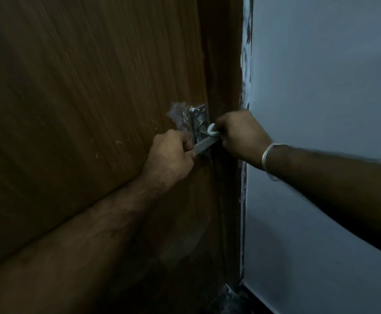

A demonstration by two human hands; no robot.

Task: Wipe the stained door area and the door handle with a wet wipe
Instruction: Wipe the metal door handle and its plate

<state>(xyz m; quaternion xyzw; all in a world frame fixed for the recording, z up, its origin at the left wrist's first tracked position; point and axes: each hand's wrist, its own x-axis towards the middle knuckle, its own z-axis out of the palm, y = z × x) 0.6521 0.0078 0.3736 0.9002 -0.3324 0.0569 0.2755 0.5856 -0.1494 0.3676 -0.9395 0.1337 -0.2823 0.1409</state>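
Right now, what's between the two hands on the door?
In the head view, the metal door handle spans from left hand to right hand; the white wet wipe sits at the right hand's fingers.

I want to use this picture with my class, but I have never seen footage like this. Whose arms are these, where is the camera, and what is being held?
There is no machine here. A person wears one wide-angle camera on the head, so you look forward and down along that person's own two arms.

In front stands a brown wooden door, with a pale grey wall to the right. The left hand grips the free end of the metal door handle. The right hand, with a bangle on its wrist, pinches a white wet wipe against the handle near its shiny plate. Whitish stains show on the door just left of the plate.
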